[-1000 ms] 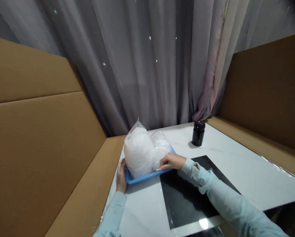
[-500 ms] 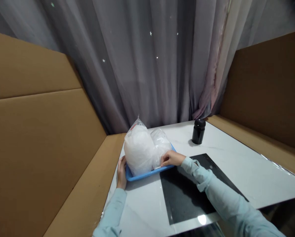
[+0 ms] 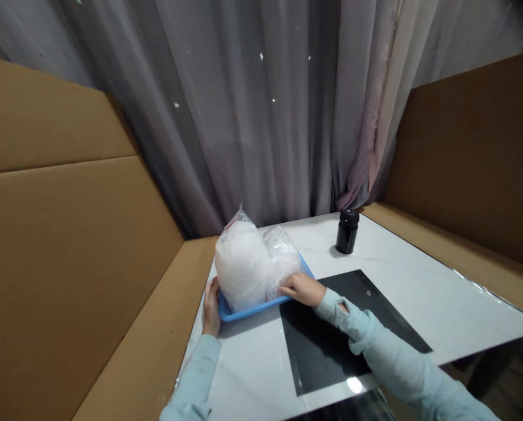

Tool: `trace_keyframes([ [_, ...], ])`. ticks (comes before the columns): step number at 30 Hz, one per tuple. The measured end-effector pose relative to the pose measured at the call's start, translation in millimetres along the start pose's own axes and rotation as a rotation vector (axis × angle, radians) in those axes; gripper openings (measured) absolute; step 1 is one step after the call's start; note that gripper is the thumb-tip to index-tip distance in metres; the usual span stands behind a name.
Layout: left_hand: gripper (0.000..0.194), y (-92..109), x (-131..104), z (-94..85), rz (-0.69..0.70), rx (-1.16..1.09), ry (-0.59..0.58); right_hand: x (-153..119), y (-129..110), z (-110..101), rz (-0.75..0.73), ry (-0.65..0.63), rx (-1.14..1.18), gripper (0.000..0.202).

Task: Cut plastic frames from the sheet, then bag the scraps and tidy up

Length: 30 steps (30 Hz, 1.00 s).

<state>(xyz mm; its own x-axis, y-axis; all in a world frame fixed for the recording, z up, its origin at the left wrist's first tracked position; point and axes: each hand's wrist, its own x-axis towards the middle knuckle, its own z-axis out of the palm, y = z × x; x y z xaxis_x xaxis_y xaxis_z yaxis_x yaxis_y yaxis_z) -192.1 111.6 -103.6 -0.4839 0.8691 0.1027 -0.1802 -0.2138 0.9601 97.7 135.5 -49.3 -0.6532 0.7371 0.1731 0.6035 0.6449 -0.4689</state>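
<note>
A blue plastic basket [image 3: 248, 314] with perforated sides stands on the white table. In it, on the left, sits a large clear plastic bag [image 3: 242, 269] filled with something white, its top drawn to a point with a red strip near it. Beside that, on the right, is a smaller clear plastic bag [image 3: 283, 257], also with whitish contents. My left hand [image 3: 211, 307] is wrapped against the basket's left side. My right hand [image 3: 302, 289] is closed at the lower front of the smaller bag, just over the basket's rim; its fingertips are partly hidden.
A black lidded jar [image 3: 347, 233] stands at the back right of the white table [image 3: 392, 263]. A dark flat panel [image 3: 331, 351] lies under my right forearm. Cardboard walls [image 3: 68, 234] rise on both sides, and a grey curtain [image 3: 252, 146] hangs behind.
The view has shifted slightly, moving everything a little left. My right wrist has lowered, with its fingers still at the smaller bag. My left hand stays at the basket.
</note>
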Motion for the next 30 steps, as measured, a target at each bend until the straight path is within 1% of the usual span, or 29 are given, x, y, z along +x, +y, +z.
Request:
trace_keyframes([
  [3, 0.055, 1.4, -0.6, 1.2, -0.002, -0.011, 0.001, -7.6, -8.3, 8.2, 0.012, 0.09, -0.096, 0.049],
  [6, 0.052, 1.4, -0.6, 1.4, 0.002, -0.02, 0.019, -13.4, -12.9, 20.0, 0.02, 0.177, -0.165, 0.053],
  [11, 0.05, -0.9, 3.1, 0.4, -0.005, -0.033, 0.013, -19.6, -10.6, 40.0, 0.022, 0.319, -0.234, 0.048],
  [14, 0.047, -2.6, 6.6, 0.4, -0.002, -0.041, 0.0, -19.3, -5.2, 45.5, 0.034, 0.378, -0.248, 0.045],
  [20, 0.039, -4.2, 10.0, 1.5, -0.001, -0.044, 0.01, -16.2, 1.5, 45.0, 0.097, 0.475, -0.226, 0.041],
  [24, 0.035, -2.5, 6.8, 1.5, -0.021, -0.038, 0.085, -17.5, -3.4, 47.9, 0.17, 0.557, -0.18, 0.032],
  [26, 0.033, -1.0, 3.5, 1.0, -0.022, -0.021, 0.122, -21.8, -1.6, 46.8, 0.193, 0.588, -0.154, 0.033],
  [28, 0.031, 0.2, 0.1, 0.3, -0.019, 0.002, 0.148, -31.9, 9.8, 39.6, 0.227, 0.609, -0.128, 0.036],
  [30, 0.028, 0.8, -2.2, -0.5, -0.015, 0.021, 0.165, -50.7, 33.1, 25.6, 0.298, 0.626, -0.103, 0.034],
])
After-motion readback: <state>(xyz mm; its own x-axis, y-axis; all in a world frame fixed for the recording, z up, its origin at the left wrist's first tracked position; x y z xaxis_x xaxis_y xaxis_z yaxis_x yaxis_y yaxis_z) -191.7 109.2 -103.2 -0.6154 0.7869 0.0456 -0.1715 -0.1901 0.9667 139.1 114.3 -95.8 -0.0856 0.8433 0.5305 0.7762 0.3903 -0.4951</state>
